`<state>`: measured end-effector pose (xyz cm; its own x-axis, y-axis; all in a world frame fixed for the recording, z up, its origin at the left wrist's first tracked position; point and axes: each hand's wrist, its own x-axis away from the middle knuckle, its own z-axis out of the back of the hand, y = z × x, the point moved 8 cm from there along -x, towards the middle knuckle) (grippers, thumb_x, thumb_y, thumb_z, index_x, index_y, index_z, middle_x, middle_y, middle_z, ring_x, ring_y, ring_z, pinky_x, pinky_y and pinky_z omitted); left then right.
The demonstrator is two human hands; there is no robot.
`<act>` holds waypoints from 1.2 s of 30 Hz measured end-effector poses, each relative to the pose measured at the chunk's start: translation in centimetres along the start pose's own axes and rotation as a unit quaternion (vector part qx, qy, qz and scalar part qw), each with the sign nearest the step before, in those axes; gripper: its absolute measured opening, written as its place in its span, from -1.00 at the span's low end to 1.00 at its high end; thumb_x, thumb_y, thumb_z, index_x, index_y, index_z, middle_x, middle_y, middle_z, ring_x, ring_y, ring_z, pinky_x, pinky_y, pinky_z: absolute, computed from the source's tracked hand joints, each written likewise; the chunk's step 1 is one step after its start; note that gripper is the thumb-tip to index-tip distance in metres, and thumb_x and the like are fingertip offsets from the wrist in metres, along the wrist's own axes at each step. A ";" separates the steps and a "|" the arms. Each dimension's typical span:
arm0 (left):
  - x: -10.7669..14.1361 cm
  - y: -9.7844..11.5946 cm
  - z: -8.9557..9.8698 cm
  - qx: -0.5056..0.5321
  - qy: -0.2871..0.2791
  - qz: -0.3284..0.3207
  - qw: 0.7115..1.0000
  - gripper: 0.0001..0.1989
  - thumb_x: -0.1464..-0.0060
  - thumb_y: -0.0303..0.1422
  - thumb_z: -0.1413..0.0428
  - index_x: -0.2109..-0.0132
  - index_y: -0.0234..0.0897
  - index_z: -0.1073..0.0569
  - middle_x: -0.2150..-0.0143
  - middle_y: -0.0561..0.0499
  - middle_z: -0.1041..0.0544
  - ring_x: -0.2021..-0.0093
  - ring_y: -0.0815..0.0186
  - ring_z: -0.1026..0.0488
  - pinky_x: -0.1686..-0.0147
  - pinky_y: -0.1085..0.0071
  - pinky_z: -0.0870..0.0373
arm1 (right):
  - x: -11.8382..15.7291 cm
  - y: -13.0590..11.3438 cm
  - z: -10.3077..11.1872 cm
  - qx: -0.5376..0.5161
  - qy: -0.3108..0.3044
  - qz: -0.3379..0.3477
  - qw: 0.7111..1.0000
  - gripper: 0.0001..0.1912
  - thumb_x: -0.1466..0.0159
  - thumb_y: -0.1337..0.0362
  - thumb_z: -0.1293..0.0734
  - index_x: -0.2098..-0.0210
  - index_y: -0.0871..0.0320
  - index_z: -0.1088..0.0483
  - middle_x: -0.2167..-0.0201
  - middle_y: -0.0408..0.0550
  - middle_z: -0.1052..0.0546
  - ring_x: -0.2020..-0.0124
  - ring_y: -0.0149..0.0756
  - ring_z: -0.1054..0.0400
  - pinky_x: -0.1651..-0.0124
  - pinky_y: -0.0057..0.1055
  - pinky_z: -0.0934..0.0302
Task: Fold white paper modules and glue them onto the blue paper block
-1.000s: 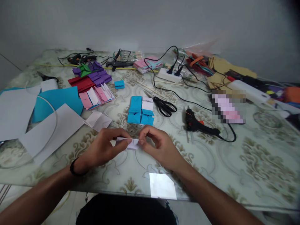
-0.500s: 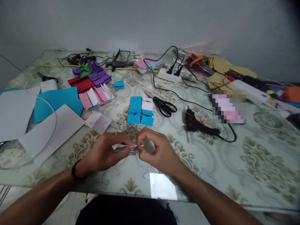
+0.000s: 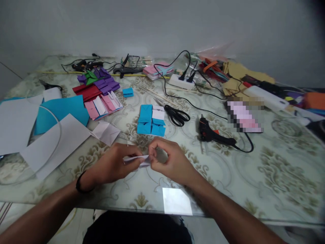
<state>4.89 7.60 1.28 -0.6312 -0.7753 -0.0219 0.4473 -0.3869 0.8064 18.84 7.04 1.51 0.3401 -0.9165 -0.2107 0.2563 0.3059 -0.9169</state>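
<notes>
A small piece of folded white paper [image 3: 145, 161] is held just above the patterned table, near its front edge. My left hand [image 3: 121, 160] grips its left part between thumb and fingers. At the right end, my right hand [image 3: 166, 159] pinches it with thumb and forefinger. Fingers hide much of the paper. Just beyond my hands lie blue and white folded paper pieces [image 3: 151, 120], set side by side. Black-handled scissors [image 3: 177, 115] rest to their right, and a black glue gun [image 3: 215, 134] lies farther right.
White sheets [image 3: 57, 145] and blue sheets [image 3: 62, 112] spread over the left. Pink, red and purple folded papers [image 3: 106, 85] lie behind them. A white power strip [image 3: 181, 82] with black cables stands at the back, and a cable loops to the glue gun. A blurred-out phone-like object [image 3: 243, 117] lies right.
The view has shifted slightly. My fingers have moved a little along the paper, and more of its white face shows between my hands. Both hands still hold it.
</notes>
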 end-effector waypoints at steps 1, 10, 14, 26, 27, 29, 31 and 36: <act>0.0 -0.1 -0.3 -0.013 -0.009 -0.001 1.000 -0.80 -0.30 -0.37 -0.16 0.29 -0.32 -0.60 0.43 0.05 -0.62 0.44 0.39 -0.47 0.40 0.50 -0.33 | 0.0 -0.1 -0.1 0.002 -0.004 0.005 1.000 -0.82 -0.10 0.49 -0.33 0.44 0.06 -0.32 0.46 -0.20 -0.41 0.38 -0.31 -0.32 0.26 -0.37 -0.19; 0.3 -2.3 2.3 0.140 0.120 0.088 0.979 -0.73 -0.30 -0.22 -0.19 0.31 -0.30 -0.57 0.43 0.09 -0.54 0.44 0.41 -0.38 0.47 0.53 -0.28 | -0.2 1.2 0.6 -0.034 -0.019 -0.049 0.998 -0.92 -0.35 0.25 -0.37 0.28 0.10 -0.45 0.41 -0.16 -0.45 0.33 -0.30 -0.35 0.23 -0.35 -0.23; 0.1 -2.3 1.4 0.131 0.054 0.090 0.986 -0.74 -0.27 -0.23 -0.21 0.33 -0.31 -0.55 0.44 0.09 -0.51 0.42 0.40 -0.39 0.44 0.51 -0.29 | -0.1 1.7 0.4 -0.048 -0.007 -0.069 0.996 -0.85 -0.35 0.25 -0.36 0.36 0.10 -0.43 0.45 -0.18 -0.44 0.38 -0.32 -0.33 0.26 -0.36 -0.20; -0.2 -1.0 -1.0 0.020 -0.066 0.046 0.997 -0.61 -0.36 -0.24 -0.08 0.45 -0.30 -0.35 0.53 0.18 -0.22 0.49 0.45 -0.14 0.50 0.50 -0.06 | -0.1 0.2 -0.2 0.003 0.000 -0.003 1.000 -0.86 -0.15 0.46 -0.34 0.44 0.11 -0.35 0.46 -0.20 -0.41 0.39 -0.35 -0.31 0.27 -0.40 -0.18; -0.1 -1.0 -1.1 0.007 -0.061 0.043 0.997 -0.59 -0.37 -0.26 -0.05 0.47 -0.31 -0.34 0.55 0.18 -0.19 0.50 0.46 -0.11 0.51 0.50 -0.03 | 0.0 0.1 -0.3 0.000 0.000 0.003 1.000 -0.87 -0.16 0.46 -0.34 0.43 0.11 -0.36 0.46 -0.19 -0.41 0.39 -0.35 -0.31 0.27 -0.40 -0.18; 0.0 -1.0 -1.5 -0.008 -0.061 0.034 0.998 -0.62 -0.35 -0.33 -0.04 0.48 -0.32 -0.36 0.55 0.18 -0.19 0.51 0.47 -0.10 0.50 0.51 -0.02 | 0.1 -0.1 -0.7 -0.010 0.000 0.016 1.000 -0.88 -0.16 0.46 -0.33 0.42 0.11 -0.37 0.45 -0.19 -0.41 0.39 -0.35 -0.32 0.27 -0.41 -0.19; 0.1 -0.8 -1.8 -0.011 -0.059 0.021 0.998 -0.66 -0.31 -0.40 -0.04 0.48 -0.33 -0.35 0.56 0.19 -0.19 0.52 0.48 -0.11 0.49 0.51 -0.03 | 0.2 -0.2 -1.1 -0.019 -0.001 0.029 0.999 -0.86 -0.16 0.48 -0.33 0.42 0.11 -0.37 0.45 -0.19 -0.40 0.38 -0.34 -0.31 0.28 -0.41 -0.20; 0.4 -0.2 -1.8 -0.045 -0.021 -0.021 0.999 -0.68 -0.24 -0.48 -0.05 0.51 -0.32 -0.31 0.59 0.20 -0.17 0.56 0.51 -0.11 0.49 0.50 0.00 | 0.5 -0.7 -1.5 -0.016 0.007 0.068 0.998 -0.83 -0.15 0.52 -0.31 0.40 0.11 -0.35 0.44 -0.17 -0.37 0.38 -0.34 -0.29 0.29 -0.40 -0.19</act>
<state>5.66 6.44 0.02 -0.6761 -0.7363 -0.0274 0.4736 -0.4627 0.7494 17.49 6.02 1.54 0.3572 -0.8709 -0.3377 0.1793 0.4187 -0.8902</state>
